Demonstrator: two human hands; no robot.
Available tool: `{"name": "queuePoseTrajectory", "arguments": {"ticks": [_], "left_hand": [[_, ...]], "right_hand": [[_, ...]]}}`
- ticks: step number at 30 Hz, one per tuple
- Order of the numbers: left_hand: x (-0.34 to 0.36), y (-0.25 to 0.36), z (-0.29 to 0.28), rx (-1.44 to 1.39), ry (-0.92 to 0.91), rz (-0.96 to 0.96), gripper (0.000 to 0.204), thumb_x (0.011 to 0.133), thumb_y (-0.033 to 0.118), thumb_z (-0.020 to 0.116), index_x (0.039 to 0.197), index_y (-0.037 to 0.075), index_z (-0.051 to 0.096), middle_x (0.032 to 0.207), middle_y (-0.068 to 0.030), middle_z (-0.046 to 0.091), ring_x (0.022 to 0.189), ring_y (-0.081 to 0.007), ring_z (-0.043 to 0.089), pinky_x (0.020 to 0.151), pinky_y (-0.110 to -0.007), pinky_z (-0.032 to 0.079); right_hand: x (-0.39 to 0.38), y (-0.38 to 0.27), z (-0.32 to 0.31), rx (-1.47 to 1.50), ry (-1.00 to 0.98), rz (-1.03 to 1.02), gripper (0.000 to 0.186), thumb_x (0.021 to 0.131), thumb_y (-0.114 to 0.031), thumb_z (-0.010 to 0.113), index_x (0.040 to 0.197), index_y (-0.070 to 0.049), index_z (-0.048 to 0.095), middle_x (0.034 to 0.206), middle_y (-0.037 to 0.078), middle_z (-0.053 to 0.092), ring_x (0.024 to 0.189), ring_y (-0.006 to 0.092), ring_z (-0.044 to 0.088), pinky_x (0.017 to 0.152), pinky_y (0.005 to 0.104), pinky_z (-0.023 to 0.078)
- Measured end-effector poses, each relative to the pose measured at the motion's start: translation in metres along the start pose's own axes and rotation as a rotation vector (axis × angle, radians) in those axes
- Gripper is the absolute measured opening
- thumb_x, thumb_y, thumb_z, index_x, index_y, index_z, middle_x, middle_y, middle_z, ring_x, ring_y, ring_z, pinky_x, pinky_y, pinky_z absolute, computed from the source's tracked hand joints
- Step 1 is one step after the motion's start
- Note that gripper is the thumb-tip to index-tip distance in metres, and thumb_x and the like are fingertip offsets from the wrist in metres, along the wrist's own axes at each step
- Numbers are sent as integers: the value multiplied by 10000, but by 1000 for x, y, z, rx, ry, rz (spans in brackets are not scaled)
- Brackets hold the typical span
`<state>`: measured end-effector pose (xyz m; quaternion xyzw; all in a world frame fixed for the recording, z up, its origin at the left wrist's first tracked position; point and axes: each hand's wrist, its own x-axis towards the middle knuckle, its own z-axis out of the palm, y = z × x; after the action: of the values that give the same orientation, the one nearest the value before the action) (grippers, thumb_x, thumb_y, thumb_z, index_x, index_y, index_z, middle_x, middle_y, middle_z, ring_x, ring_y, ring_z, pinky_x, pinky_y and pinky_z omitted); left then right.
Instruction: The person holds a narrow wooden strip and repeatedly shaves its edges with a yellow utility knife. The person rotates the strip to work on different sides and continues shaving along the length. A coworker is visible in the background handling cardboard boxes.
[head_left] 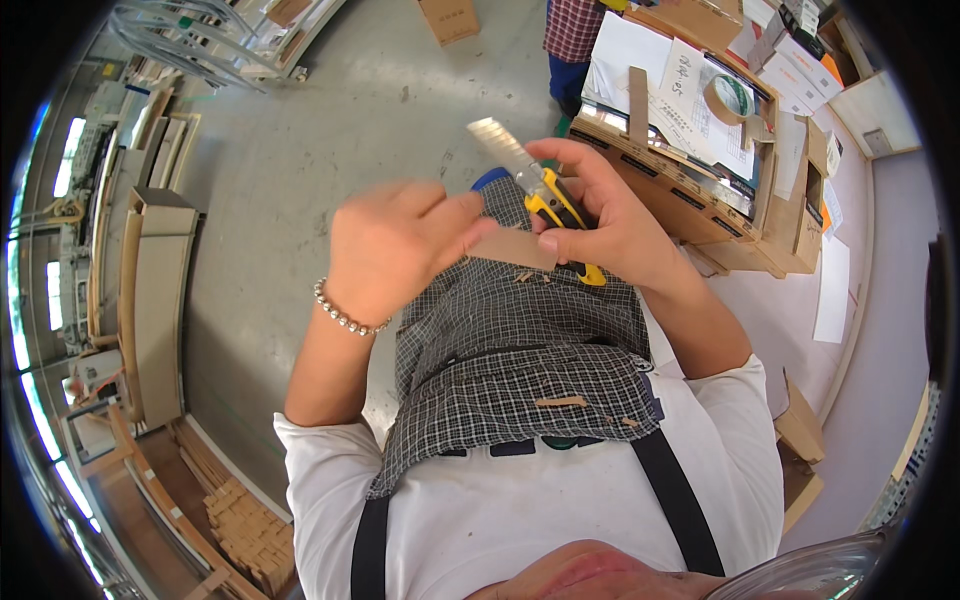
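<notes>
My right hand (pixel 610 230) grips a yellow and black utility knife (pixel 560 210) with its segmented blade extended up to the left, and its thumb presses a brown cardboard piece (pixel 510 247) below the knife. My left hand (pixel 400 235), slightly blurred, has curled fingers and pinches the left end of that cardboard. Both hands are held over my checked apron (pixel 510 390), which has small cardboard scraps (pixel 560 401) lying on it.
A stack of boxes (pixel 690 215) with papers and a tape roll (pixel 728 100) stands at upper right, beside another person's legs (pixel 568 70). Metal tubing (pixel 180 45) and a carton (pixel 448 20) are at the top; boards (pixel 160 300) and wood pieces (pixel 245 520) line the left.
</notes>
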<state>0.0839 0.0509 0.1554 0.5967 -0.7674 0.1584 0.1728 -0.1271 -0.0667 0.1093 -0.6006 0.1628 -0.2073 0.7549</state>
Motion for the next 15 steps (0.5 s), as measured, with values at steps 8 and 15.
{"name": "queuePoseTrajectory", "arguments": {"ticks": [8,15], "left_hand": [[1,10,27,-972,490,-630,331,994,201,467,1249,-7,506,995,-80,609,777,-140,577,647,-272,485],[17,37,26,-1359,286,-886,336,1006,284,427,1129,-11,533,782,-80,611,522,-116,543,468,-222,430]], "right_hand": [[9,14,17,261,392,-264,661,839,-27,673,1383,-50,299,976,82,587,777,108,577,666,242,510],[3,25,36,127,261,-304,482,933,-89,581,1354,-43,351,984,90,590,772,112,574,710,268,495]]}}
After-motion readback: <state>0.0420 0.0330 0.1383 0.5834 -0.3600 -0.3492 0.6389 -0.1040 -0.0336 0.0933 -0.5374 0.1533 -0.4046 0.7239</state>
